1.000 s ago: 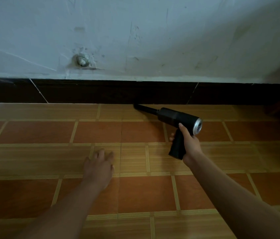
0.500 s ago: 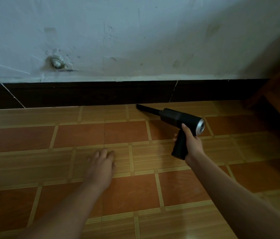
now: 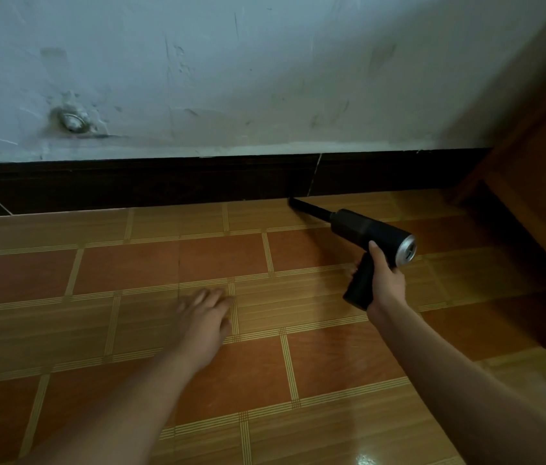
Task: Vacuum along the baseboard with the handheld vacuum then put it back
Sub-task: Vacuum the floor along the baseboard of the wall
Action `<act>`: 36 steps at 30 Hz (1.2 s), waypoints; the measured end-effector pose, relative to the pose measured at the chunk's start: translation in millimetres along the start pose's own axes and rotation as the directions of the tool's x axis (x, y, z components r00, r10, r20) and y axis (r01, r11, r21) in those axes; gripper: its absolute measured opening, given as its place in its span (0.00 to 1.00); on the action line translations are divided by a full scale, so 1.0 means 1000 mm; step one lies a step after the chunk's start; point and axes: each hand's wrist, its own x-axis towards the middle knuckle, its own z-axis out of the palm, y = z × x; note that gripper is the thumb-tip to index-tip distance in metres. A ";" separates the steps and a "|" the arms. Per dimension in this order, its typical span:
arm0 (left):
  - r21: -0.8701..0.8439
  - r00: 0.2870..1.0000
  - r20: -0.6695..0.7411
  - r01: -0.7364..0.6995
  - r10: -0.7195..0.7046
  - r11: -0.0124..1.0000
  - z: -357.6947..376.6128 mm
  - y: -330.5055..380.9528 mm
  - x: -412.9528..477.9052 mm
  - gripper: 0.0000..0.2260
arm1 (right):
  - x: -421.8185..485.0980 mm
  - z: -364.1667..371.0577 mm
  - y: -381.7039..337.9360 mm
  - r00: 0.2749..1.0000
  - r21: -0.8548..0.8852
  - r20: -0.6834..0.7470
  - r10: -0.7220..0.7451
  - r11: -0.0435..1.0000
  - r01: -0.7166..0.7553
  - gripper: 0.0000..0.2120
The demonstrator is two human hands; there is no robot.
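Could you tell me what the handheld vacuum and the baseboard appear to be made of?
Handheld vacuum: apparently matte black plastic, with a shiny metallic-looking silver end cap. Baseboard: probably dark glossy tile, given the pale grout-like joints.

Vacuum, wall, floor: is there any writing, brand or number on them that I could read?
None can be read. The vacuum in the right hand shows no label; its silver end cap has a mark too blurred to read. Wall, baseboard and floor bear no text.

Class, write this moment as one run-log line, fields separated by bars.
phase: vacuuming | right hand: grips handheld vacuum | nozzle: at baseboard foot | left hand: flat on floor
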 end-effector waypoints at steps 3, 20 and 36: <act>0.010 1.000 0.004 -0.009 0.009 1.000 0.000 0.002 0.001 0.20 | 0.003 -0.008 -0.003 0.999 0.039 -0.050 0.000 0.999 0.002 0.20; -0.018 0.999 -0.008 -0.035 0.035 0.999 0.010 0.011 0.011 0.20 | 0.029 -0.044 -0.043 0.917 0.247 -0.398 0.026 0.966 0.080 0.23; -0.095 0.998 -0.026 -0.057 0.055 0.994 0.010 0.011 0.015 0.20 | 0.041 -0.037 -0.039 0.941 0.243 -0.334 0.063 0.970 0.021 0.19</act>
